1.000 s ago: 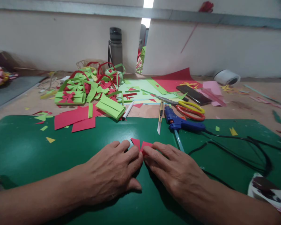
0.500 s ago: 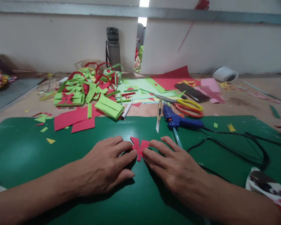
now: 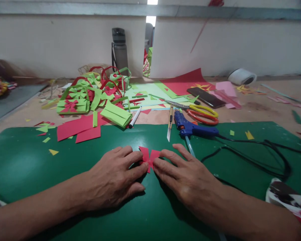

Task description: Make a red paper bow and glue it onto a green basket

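Observation:
A small red paper bow (image 3: 145, 154) lies on the green mat (image 3: 72, 216), right between my hands. My left hand (image 3: 117, 175) holds its left side under the index and middle fingertips, while the thumb rests apart on the mat. On the other side, my right hand (image 3: 184, 175) presses the bow's right wing with its fingertips; its thumb is hidden. The fingers cover the outer parts of both wings. Just beyond the bow lie a utility knife (image 3: 170, 122) with its blade out and a blue glue gun (image 3: 195, 130).
Scissors (image 3: 203, 112), a phone (image 3: 206, 97) and a marker (image 3: 135, 117) lie farther back. Green and red paper baskets (image 3: 74, 105) are heaped at left, near red paper pieces (image 3: 70, 130). The glue gun's black cord (image 3: 253, 167) loops at right. A bottle (image 3: 120, 53) stands against the wall.
The view has shifted very slightly. Both hands keep their places on the bow, and the left index fingertip sits slightly farther over its middle.

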A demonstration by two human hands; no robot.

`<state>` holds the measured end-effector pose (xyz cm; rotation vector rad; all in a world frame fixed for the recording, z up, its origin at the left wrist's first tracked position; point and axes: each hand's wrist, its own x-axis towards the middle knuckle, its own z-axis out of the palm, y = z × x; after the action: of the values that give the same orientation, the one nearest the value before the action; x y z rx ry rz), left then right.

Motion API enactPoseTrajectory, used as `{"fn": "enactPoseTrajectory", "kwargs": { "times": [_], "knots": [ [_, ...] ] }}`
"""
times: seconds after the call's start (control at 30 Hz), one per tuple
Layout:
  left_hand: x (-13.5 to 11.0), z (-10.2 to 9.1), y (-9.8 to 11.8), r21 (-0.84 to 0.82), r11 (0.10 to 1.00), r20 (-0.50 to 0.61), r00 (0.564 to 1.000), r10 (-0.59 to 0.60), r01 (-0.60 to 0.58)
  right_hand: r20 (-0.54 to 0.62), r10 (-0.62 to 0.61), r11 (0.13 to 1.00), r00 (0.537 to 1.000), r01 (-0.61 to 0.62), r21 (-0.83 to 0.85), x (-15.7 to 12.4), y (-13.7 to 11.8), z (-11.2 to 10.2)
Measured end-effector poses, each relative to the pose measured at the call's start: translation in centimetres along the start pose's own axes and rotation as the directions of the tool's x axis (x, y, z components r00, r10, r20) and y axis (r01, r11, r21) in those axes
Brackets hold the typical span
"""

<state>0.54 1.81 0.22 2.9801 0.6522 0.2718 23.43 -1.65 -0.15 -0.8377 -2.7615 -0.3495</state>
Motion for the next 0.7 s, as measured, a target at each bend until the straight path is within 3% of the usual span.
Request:
{"fn": "enactPoseTrajectory", "kwargs": {
  "times": [0.7],
  "knots": [
    [-0.2, 0.65, -0.09, -0.102, 0.994, 0.022, 0.999, 0.032, -0.03, -0.07, 0.02, 0.999, 0.997, -0.018, 0.035, 0.15, 0.41, -0.44]
  ]
}}
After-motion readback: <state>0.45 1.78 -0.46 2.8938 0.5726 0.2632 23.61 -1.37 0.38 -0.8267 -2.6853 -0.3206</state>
